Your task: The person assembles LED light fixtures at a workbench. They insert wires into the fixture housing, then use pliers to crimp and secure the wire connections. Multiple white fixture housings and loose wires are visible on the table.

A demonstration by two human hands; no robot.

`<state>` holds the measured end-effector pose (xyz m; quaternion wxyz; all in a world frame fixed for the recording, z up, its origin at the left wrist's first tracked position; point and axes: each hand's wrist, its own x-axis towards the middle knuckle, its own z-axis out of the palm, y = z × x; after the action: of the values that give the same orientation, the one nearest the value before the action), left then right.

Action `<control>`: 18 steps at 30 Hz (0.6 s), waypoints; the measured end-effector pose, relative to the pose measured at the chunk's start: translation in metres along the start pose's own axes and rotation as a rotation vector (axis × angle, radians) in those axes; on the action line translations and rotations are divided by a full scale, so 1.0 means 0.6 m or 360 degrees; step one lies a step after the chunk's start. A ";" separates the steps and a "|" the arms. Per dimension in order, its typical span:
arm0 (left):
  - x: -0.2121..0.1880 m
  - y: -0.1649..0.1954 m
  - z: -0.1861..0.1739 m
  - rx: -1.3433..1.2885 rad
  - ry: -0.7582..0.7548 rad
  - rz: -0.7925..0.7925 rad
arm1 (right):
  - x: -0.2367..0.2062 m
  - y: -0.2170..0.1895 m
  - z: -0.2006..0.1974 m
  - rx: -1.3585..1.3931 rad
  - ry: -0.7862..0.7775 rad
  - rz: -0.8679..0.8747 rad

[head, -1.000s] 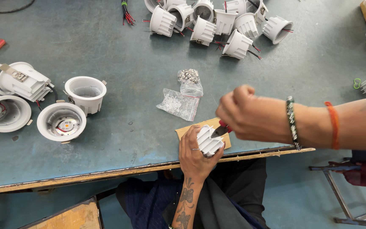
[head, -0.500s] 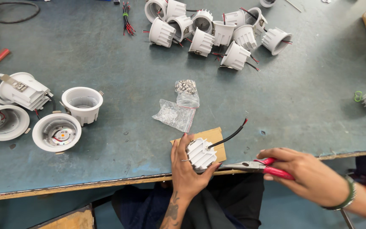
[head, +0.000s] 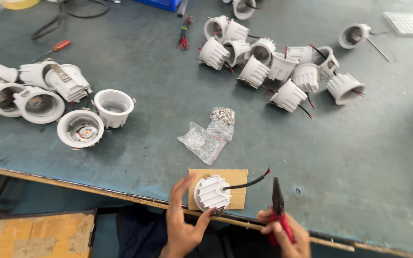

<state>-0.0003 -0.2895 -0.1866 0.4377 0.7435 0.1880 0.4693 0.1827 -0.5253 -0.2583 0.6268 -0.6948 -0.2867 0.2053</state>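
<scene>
The left hand (head: 182,224) is cupping the white finned lamp housing (head: 211,193) with loosely spread fingers while the right hand (head: 283,234) is clenching red-handled pliers (head: 278,203), whose tip could nick the housing's wire (head: 247,183).

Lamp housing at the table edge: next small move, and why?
Probably bring the pliers in the right hand left to the wire. The left hand steadies the lamp housing on the cardboard pad; the wire sticks out free to the right, and the plier tips point up, clear of it.
</scene>
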 end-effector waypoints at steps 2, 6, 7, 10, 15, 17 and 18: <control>-0.033 0.013 0.012 0.0110 0.0195 -0.0117 | -0.004 0.045 0.035 0.0188 -0.0001 -0.0172; -0.088 0.023 0.054 0.0001 -0.0296 -0.0162 | -0.027 0.090 0.110 0.0414 -0.0207 -0.0329; -0.097 0.024 0.063 -0.0057 -0.0451 -0.0221 | -0.032 0.090 0.120 0.0496 -0.0234 -0.0283; -0.111 0.021 0.076 -0.0214 -0.0360 -0.0251 | -0.036 0.070 0.110 0.0009 -0.0343 -0.0495; -0.091 0.015 0.054 0.0039 -0.0068 -0.0184 | -0.021 0.036 0.073 0.0011 -0.0505 -0.0508; -0.067 0.010 0.040 0.0191 0.0066 -0.0148 | -0.021 0.031 0.064 0.0130 -0.0450 -0.0421; -0.054 0.007 0.032 0.0250 0.0055 -0.0142 | -0.022 0.032 0.061 0.0192 -0.0383 -0.0353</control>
<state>-0.0001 -0.3231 -0.2039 0.3951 0.7583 0.2648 0.4458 0.1520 -0.5071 -0.2827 0.6474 -0.5904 -0.4216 0.2335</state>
